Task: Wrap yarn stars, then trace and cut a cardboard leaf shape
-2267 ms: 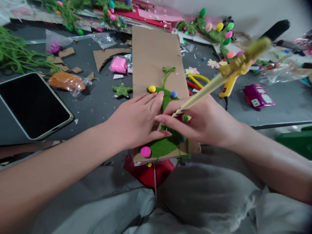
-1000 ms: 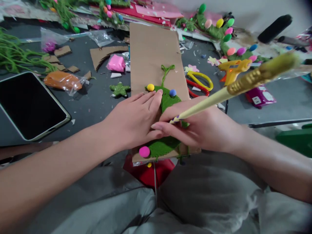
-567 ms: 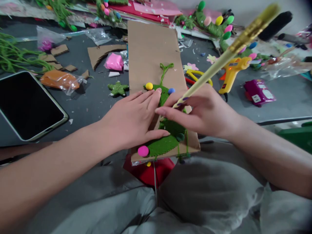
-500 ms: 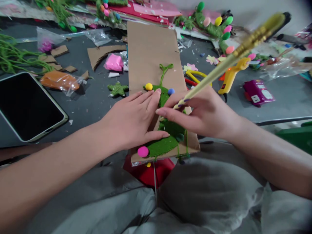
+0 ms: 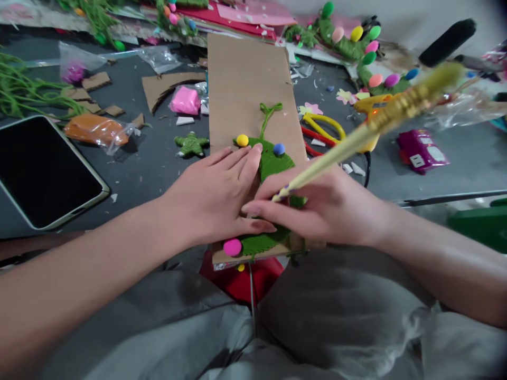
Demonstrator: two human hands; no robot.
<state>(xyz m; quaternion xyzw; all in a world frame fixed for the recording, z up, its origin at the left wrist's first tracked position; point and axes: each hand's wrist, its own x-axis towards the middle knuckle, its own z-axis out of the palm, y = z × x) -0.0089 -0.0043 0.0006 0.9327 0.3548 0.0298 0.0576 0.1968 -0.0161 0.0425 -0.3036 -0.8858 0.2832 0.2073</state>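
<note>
A green tree-like piece [image 5: 272, 161] with a yarn loop on top and coloured balls along its edges lies on a cardboard sheet [image 5: 249, 74]. My left hand [image 5: 216, 192] is spread flat over the piece's left side and the cardboard. My right hand [image 5: 320, 203] pinches a pale yellow stick [image 5: 336, 153] with a gold band near its blurred upper end. The stick's lower tip is hidden by my fingers, low over the green piece beside my left thumb. A pink ball [image 5: 232, 247] sits at the lower left corner, a blue ball [image 5: 279, 149] at the upper right.
A phone [image 5: 45, 174] lies at the left, near an orange packet [image 5: 97, 131] and green yarn [image 5: 31, 89]. A green star [image 5: 191, 144] is left of the cardboard. Yellow-and-red-handled scissors [image 5: 327, 129], a yellow glue gun [image 5: 372, 108] and a purple packet [image 5: 422, 151] lie right.
My right hand has moved down and slightly left across the green piece, and the stick has swung lower with it, uncovering more of the scissors. My left hand has stayed in place.
</note>
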